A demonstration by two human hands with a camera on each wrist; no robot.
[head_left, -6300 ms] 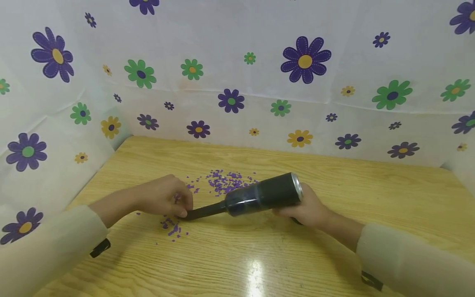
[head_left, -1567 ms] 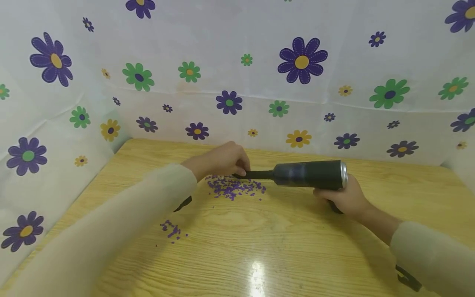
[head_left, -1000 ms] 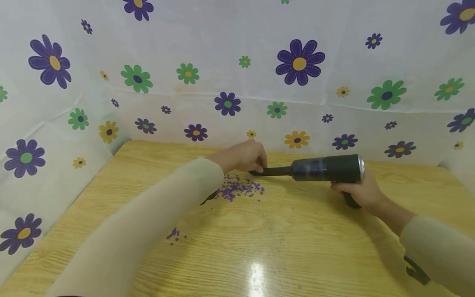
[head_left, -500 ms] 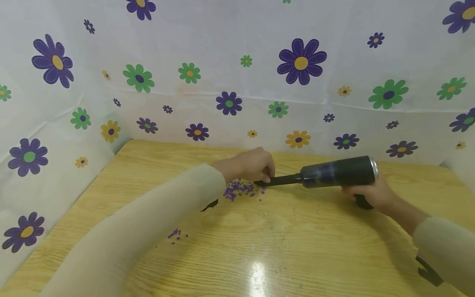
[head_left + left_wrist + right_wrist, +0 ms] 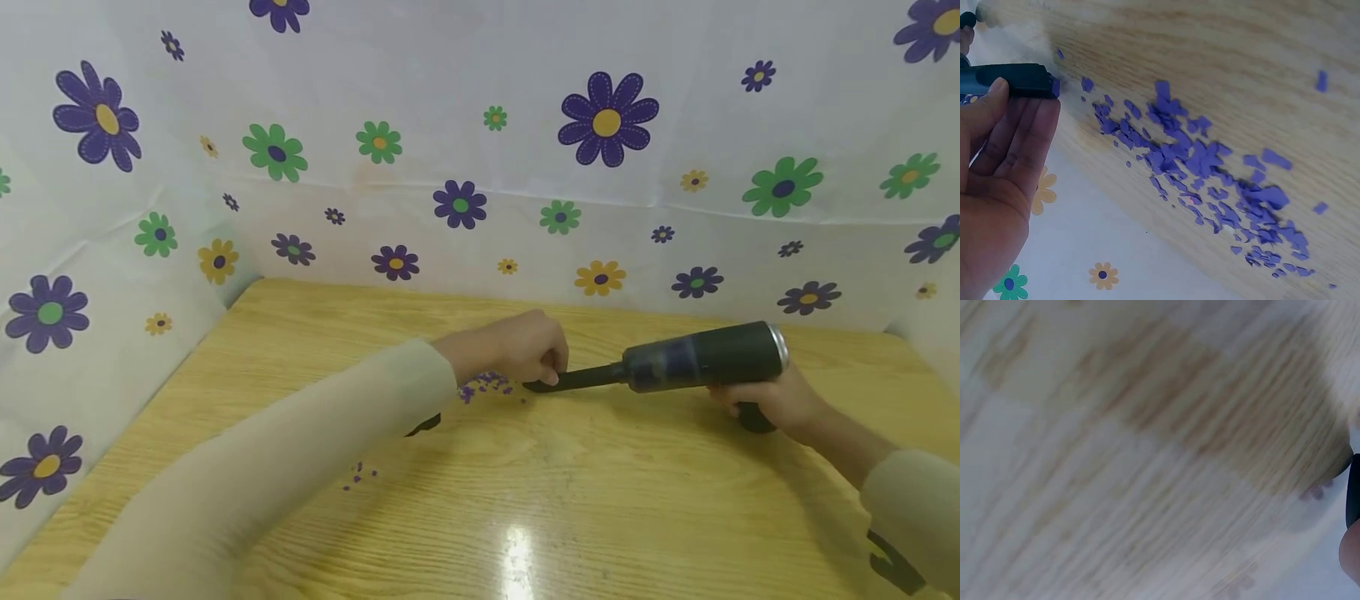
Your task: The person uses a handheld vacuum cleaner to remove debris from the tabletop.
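The person's right hand [image 5: 780, 400] gripped the handle [image 5: 753, 418] of a black handheld vacuum cleaner [image 5: 705, 358], whose silver-rimmed rear end tipped slightly up above the wood-grain table [image 5: 570, 517]. The left hand [image 5: 528, 346] pinched the slim nozzle [image 5: 588, 379] near its tip, thumb on one side and fingers on the other. That tip sat low over the tabletop, just beside the main spread of purple paper scraps [image 5: 1204, 156] — one scrap [image 5: 1055, 86] showed right at its mouth in the left wrist view. A few loose purple bits [image 5: 358, 477] lay apart from the spread, nearer the person and to the left. Both arms wore cream sleeves [image 5: 300, 467], each with a dark strap [image 5: 426, 425] showing beneath. A white flower-print backdrop [image 5: 450, 67] rose behind the table. The right wrist view was blurred — the dark shape at its edge was probably part of the vacuum cleaner.
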